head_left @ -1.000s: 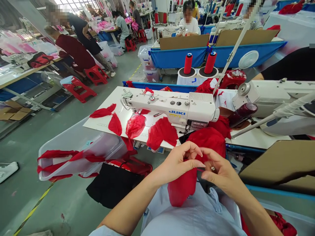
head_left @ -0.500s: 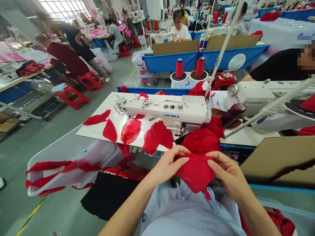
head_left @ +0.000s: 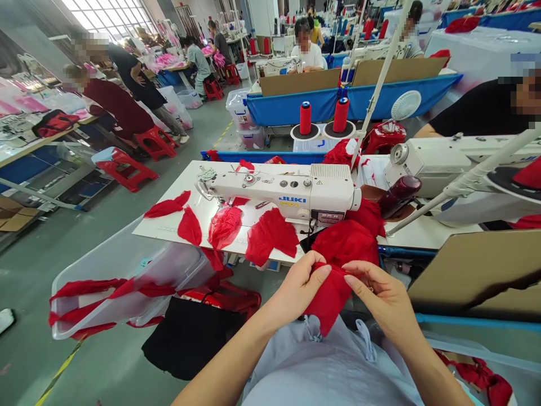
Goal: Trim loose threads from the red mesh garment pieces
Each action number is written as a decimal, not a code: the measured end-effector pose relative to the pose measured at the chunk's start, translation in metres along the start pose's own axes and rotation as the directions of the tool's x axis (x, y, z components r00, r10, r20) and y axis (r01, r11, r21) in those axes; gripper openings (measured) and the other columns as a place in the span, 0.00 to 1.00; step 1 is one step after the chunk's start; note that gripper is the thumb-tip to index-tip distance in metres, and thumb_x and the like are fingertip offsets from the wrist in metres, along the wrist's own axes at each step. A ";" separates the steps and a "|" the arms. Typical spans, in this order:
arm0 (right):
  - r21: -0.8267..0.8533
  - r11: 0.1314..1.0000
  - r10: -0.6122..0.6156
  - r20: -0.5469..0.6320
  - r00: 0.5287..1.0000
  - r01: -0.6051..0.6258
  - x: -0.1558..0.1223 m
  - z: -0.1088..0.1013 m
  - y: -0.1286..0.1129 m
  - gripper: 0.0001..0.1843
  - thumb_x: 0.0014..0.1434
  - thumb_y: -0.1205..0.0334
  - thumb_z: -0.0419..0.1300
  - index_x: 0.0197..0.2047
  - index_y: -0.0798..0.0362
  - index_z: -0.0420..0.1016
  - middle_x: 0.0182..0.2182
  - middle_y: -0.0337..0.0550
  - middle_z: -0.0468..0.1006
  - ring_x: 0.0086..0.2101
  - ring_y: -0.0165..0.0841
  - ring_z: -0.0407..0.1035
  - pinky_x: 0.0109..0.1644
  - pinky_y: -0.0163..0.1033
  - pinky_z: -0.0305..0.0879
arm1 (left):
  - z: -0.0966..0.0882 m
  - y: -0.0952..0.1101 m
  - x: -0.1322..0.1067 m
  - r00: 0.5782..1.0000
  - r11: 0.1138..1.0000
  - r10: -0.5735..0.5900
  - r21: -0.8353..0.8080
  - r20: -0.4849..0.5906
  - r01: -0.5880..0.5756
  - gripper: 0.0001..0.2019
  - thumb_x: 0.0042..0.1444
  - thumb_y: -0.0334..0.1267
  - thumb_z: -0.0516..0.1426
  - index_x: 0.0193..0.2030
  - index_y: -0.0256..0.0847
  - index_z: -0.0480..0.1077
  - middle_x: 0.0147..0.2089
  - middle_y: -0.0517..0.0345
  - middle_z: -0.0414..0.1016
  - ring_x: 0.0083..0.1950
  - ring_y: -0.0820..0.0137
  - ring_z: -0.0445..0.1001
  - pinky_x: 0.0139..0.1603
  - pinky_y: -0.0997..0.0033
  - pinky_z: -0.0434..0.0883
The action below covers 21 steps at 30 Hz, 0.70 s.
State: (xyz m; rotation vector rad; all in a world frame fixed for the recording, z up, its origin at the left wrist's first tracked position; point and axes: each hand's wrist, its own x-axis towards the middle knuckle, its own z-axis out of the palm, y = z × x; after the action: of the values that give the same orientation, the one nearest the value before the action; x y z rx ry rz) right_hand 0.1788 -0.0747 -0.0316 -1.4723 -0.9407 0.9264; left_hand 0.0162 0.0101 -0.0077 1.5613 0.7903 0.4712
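Between my two hands, above my lap, hangs a piece of red fabric. My left hand pinches its upper edge between thumb and fingers. A short way to the right, my right hand pinches the same edge, thumb in front. Just beyond them stands a white sewing machine on its table. Red cut pieces lie on the near side of that table, and a heap of red fabric sits right behind my hands.
At the left, a clear plastic bin has red strips draped over it, beside a black cloth. A cardboard panel stands at the right. A slanted white pole rises behind the machine. Co-workers sit at other machines.
My hands have come closer together, the right one moving left. The red fabric, stretched wide before, now hangs narrower and bunched between them.
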 end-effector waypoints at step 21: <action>0.312 0.944 0.107 0.010 0.994 -0.105 0.003 0.003 0.012 0.20 0.49 0.44 0.69 0.37 0.51 0.79 0.22 0.38 0.73 0.21 0.26 0.66 0.24 0.27 0.64 | 0.015 -0.007 0.006 0.992 0.999 0.017 -0.045 -0.125 -0.023 0.11 0.58 0.43 0.54 0.30 0.39 0.64 0.30 0.61 0.61 0.34 0.71 0.60 0.38 0.70 0.59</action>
State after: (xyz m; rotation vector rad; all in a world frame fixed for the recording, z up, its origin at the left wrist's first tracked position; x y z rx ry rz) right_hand 0.1780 -0.0724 -0.0443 -1.2623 -0.6771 1.0943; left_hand 0.0295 0.0045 -0.0175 1.5093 0.8535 0.6022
